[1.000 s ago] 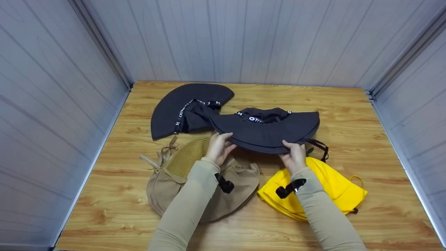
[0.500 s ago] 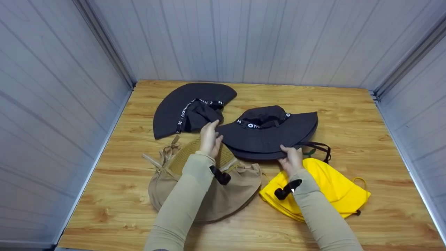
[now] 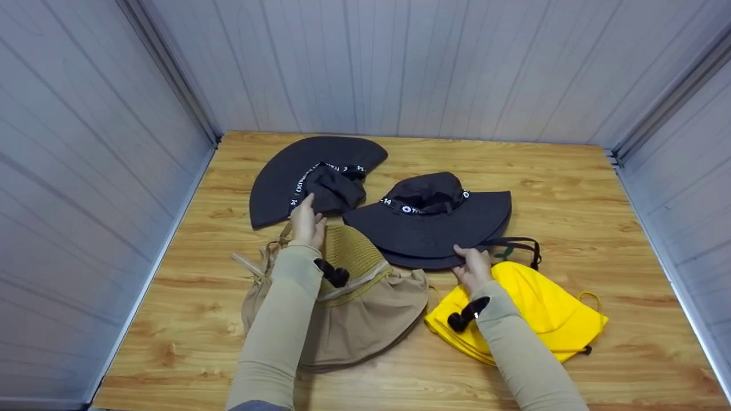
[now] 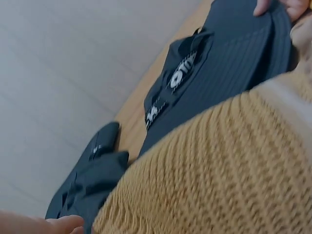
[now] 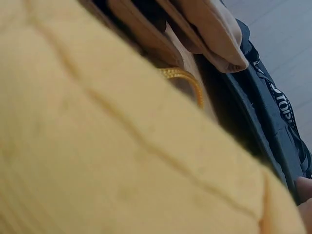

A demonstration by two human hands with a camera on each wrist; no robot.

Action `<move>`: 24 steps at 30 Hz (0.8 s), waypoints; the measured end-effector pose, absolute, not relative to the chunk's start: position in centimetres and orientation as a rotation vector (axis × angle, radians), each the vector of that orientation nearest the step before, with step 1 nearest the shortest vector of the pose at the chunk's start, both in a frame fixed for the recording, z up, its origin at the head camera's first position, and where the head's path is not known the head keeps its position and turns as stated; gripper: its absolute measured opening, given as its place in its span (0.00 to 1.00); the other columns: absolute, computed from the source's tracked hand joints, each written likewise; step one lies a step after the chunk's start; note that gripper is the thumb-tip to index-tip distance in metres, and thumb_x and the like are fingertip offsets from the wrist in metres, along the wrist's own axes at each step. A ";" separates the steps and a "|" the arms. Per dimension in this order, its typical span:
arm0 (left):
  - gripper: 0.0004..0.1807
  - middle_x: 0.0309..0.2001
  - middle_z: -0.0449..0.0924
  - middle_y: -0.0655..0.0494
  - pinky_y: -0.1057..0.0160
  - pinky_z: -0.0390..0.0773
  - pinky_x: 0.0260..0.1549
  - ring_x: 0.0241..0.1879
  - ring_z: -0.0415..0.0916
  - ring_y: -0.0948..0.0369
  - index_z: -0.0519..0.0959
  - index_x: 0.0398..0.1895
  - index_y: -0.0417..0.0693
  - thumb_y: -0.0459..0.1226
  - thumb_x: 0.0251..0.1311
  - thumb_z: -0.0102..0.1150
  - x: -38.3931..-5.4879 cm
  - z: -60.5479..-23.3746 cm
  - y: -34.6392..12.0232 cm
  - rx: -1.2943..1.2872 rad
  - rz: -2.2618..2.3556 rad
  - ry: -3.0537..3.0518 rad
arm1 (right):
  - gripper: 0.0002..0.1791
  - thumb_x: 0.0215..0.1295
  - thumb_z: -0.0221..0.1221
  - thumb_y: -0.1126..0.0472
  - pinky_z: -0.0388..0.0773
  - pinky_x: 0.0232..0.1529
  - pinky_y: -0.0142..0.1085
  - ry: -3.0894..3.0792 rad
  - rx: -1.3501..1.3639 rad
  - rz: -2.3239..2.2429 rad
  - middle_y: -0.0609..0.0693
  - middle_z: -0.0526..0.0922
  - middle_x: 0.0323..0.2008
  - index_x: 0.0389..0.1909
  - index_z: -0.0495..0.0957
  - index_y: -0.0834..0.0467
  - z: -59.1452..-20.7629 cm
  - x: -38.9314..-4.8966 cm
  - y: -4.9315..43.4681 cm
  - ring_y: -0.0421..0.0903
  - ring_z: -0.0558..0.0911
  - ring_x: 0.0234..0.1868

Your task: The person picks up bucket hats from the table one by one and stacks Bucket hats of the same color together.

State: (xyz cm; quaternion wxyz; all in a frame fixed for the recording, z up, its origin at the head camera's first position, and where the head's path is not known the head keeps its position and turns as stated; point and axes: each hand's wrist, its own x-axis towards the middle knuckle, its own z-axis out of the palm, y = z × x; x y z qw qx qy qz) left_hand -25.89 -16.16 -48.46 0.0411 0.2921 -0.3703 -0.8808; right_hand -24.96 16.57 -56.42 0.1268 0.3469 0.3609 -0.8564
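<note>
A dark grey bucket hat (image 3: 422,231) with a lettered band lies folded near the table's middle. My right hand (image 3: 474,267) pinches its front brim, thumb on top. My left hand (image 3: 307,225) is off that hat, fingers extended and holding nothing. It hovers over the tan hat (image 3: 365,325), close to the crown of a second dark grey hat (image 3: 297,165) at the back left; whether it touches either is unclear. In the left wrist view, the tan hat's knitted crown (image 4: 209,170) fills the foreground, and the left fingers (image 4: 66,225) show at the lower left corner.
A folded yellow hat (image 3: 537,302) lies under and beside my right forearm. A black strap (image 3: 528,242) loops out from the nearer dark hat's right side. Ribbons (image 3: 251,265) trail from the tan hat. Grey panel walls (image 3: 400,68) enclose the wooden table (image 3: 639,342).
My left hand has released the nearer dark hat's brim and moved left toward the other dark hat. The held hat has come down toward me, with my right hand still on its brim.
</note>
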 end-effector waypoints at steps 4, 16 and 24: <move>0.39 0.81 0.26 0.51 0.54 0.44 0.77 0.79 0.32 0.48 0.33 0.80 0.50 0.41 0.76 0.41 -26.0 -49.2 -17.8 0.929 -2.756 -1.068 | 0.58 0.70 0.48 0.76 0.64 0.71 0.36 1.033 0.988 -2.513 0.42 0.33 0.80 0.74 0.16 0.33 -57.1 -25.2 16.8 0.40 0.50 0.78; 0.32 0.80 0.24 0.46 0.59 0.44 0.77 0.80 0.27 0.53 0.45 0.80 0.53 0.49 0.78 0.33 -27.4 -51.9 -19.0 0.974 -2.901 -1.081 | 0.59 0.69 0.48 0.77 0.59 0.73 0.36 1.046 0.978 -2.506 0.41 0.28 0.79 0.73 0.15 0.34 -56.2 -24.7 16.5 0.40 0.45 0.79; 0.32 0.81 0.30 0.51 0.60 0.43 0.78 0.80 0.33 0.55 0.43 0.80 0.49 0.47 0.79 0.33 -28.2 -52.4 -18.1 0.894 -2.909 -0.975 | 0.59 0.69 0.49 0.76 0.59 0.73 0.36 1.078 0.973 -2.504 0.42 0.27 0.79 0.74 0.15 0.35 -56.3 -24.8 16.7 0.40 0.43 0.79</move>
